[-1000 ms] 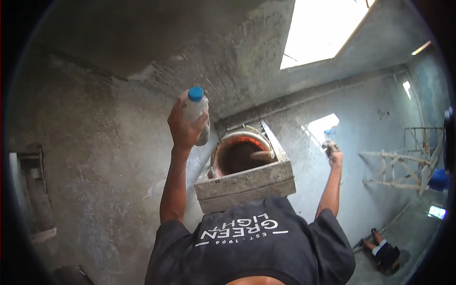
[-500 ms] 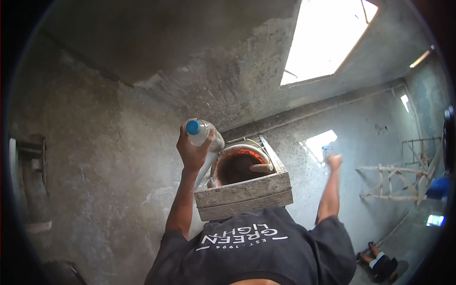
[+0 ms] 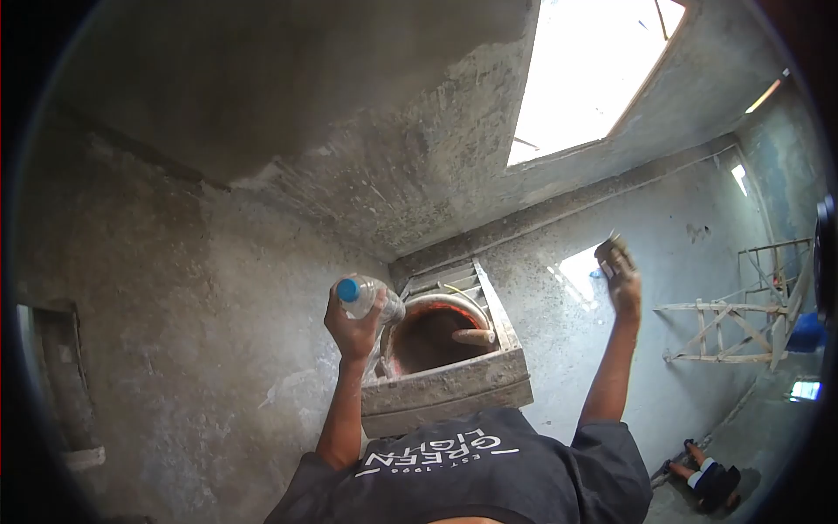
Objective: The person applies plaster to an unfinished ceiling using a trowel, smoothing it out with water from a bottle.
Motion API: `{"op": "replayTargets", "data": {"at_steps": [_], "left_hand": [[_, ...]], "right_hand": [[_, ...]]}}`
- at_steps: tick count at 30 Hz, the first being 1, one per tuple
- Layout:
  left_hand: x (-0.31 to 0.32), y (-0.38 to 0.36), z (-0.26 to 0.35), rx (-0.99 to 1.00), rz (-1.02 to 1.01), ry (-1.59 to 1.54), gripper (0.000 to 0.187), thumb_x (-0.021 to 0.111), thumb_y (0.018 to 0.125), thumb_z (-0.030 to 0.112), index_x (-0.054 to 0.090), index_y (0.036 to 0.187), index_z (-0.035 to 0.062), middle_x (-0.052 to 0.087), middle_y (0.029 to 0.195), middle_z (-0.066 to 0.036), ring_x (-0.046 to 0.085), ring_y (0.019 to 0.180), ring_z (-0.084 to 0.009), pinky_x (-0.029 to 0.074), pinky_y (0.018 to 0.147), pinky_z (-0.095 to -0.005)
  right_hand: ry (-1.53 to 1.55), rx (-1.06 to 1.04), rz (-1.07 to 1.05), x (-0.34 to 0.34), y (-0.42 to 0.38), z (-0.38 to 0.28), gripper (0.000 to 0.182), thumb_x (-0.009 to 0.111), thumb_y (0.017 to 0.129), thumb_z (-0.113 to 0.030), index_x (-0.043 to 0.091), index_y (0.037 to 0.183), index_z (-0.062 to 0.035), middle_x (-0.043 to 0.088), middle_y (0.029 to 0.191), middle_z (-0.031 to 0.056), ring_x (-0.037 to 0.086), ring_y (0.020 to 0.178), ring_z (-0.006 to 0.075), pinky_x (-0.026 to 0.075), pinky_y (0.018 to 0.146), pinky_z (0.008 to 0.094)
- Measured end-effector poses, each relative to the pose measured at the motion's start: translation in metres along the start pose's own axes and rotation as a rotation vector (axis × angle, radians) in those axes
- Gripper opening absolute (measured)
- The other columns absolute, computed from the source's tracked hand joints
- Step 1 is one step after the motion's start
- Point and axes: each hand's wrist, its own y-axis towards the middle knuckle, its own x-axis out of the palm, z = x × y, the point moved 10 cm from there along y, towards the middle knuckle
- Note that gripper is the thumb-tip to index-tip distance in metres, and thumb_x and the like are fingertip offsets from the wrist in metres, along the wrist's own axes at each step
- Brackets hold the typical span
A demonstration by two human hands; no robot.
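Lowering, the left hand (image 3: 351,334) brings 1 clear bottle (image 3: 365,295), clamped in its fingers, close beside the bucket (image 3: 449,299), apparently within its reach; the right hand (image 3: 625,293) (raised well apart) has an unclear grip.

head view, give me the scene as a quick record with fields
left hand: grip closed around clear plastic bottle with blue cap
right hand: raised, small grey-brown item at fingers, unclear
container: round, red inside the rim, within dusty wooden frame
handle: tan, rod-like, over container's mouth
background: rough wooden scaffold at picture's right; another person, dark clothes, lower right
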Motion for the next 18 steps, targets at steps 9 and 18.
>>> {"op": "replayTargets", "data": {"at_steps": [9,18], "left_hand": [[0.015,0.015,-0.014,-0.05,-0.017,0.066,0.05,0.086,0.072,0.02,0.061,0.111,-0.0003,0.066,0.101,-0.011,0.063,0.093,-0.0218,0.049,0.088,-0.0353],[0.041,0.025,-0.024,-0.01,-0.04,0.115,0.055,0.087,0.07,0.022,0.061,0.111,-0.0023,0.066,0.102,-0.015,0.065,0.091,-0.0283,0.051,0.086,-0.0393]], "right_hand": [[-1.079,-0.076,0.107,-0.059,0.153,0.153,0.016,0.064,0.088,-0.015,0.068,0.089,-0.0001,0.069,0.081,0.0092,0.066,0.074,0.0229,0.053,0.072,0.0385],[-0.137,0.2,-0.083,0.131,0.194,0.273,0.032,0.068,0.088,-0.011,0.063,0.116,0.0036,0.071,0.101,0.0137,0.07,0.084,0.0219,0.058,0.074,0.034]]}}
